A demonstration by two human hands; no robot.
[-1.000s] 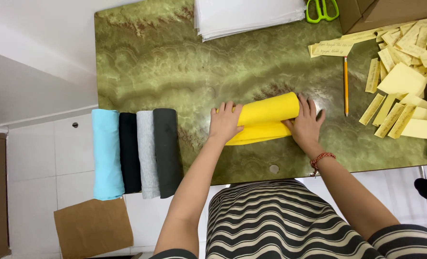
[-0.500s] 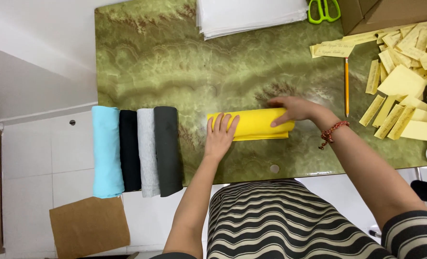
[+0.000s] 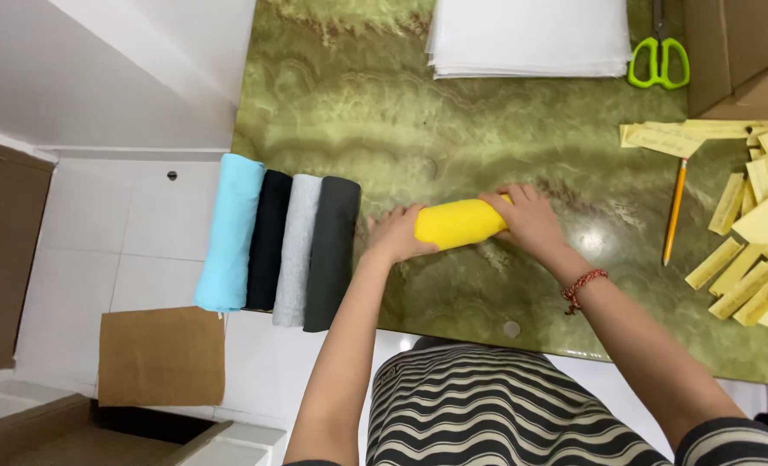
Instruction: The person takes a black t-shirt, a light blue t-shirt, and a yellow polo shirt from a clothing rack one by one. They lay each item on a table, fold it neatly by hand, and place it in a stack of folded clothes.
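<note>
Here the green marble table (image 3: 332, 95) is bearing a yellow cloth roll (image 3: 458, 222), its long axis lying left-right. The left hand (image 3: 395, 235) and right hand (image 3: 529, 220) are clasping its two ends, fingers curled over it.

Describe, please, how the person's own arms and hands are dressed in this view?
Both forearms are bare, with no gloves, rings or watch visible. The right hand has a red beaded cord bracelet at its wrist; the left hand wears nothing. A black-and-cream wavy striped garment covers the torso, and its sleeve shows at the right upper arm.
</note>
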